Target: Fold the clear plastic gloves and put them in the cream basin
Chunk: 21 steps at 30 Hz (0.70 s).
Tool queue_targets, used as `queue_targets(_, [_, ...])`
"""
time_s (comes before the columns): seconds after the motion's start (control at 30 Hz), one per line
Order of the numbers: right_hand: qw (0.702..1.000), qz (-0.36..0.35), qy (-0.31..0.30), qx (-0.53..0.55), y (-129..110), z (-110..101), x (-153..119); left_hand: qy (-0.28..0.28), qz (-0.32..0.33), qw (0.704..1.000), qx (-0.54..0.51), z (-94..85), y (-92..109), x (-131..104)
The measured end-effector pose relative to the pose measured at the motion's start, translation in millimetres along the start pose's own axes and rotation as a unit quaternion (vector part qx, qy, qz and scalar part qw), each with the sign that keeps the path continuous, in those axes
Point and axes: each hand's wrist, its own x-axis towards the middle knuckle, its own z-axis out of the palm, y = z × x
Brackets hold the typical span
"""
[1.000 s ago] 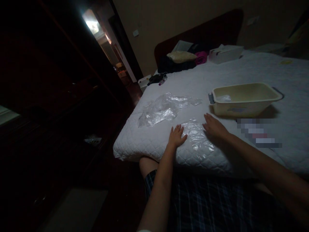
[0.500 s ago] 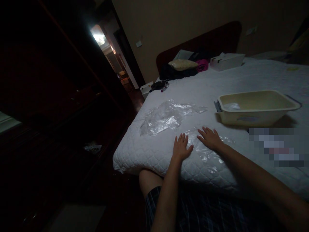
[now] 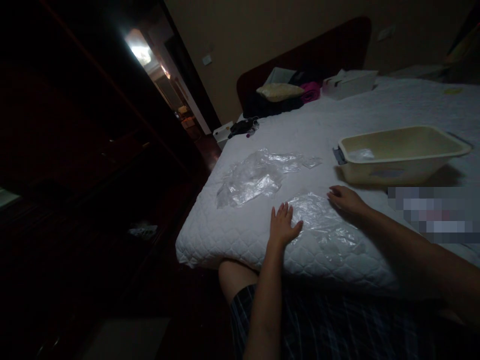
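On the white quilted bed (image 3: 232, 235), a clear plastic bag (image 3: 315, 215) lies spread near the front edge. My left hand (image 3: 283, 225) rests flat at its left side, fingers spread, holding nothing visible. At the bag's upper right edge is my right hand (image 3: 347, 200), its fingers loosely bent and pointing left; I see nothing gripped in them. Whether its fingertips touch the film is unclear. Farther back and to the left lies another crumpled clear plastic bag (image 3: 255, 180).
A cream plastic tub (image 3: 397, 172) with grey handles stands right of my right hand, some clear plastic inside. Toward the headboard (image 3: 337, 45) are a pale cushion (image 3: 279, 92), a pink roll (image 3: 310, 92), dark cloth and a white box (image 3: 350, 84). Dark furniture fills the left.
My right hand has moved right and slightly away from me, its fingers now more bent. The nearer bag lies wider and flatter. My left hand has stayed almost in place.
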Motion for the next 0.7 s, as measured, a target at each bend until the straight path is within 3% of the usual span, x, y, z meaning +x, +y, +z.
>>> queue_targets(0.13, [0.999,-0.018,0.036,-0.026,-26,-18,-17,0.020,0.011,0.999,0.029,2.6,-1,0])
queue_targets(0.2, [0.992,-0.119,0.023,-0.030,-49,-16,-33,0.030,0.016,0.999,0.028,4.8,-3,-1])
queue_targets(0.27, [0.973,-0.230,-0.031,-0.018,-71,-6,-52,0.040,0.021,0.999,0.023,7.0,-4,-1])
queue_targets(0.33, [0.958,-0.280,-0.053,-0.021,-84,9,-72,0.048,0.025,0.998,0.016,8.4,-5,0])
queue_targets(0.5, [0.959,-0.281,-0.038,-0.003,-74,37,-102,0.079,0.032,0.996,-0.013,7.1,-8,-2])
queue_targets(0.7, [0.964,-0.228,-0.116,0.069,-56,30,-96,0.147,0.085,0.984,-0.045,7.7,-19,-31])
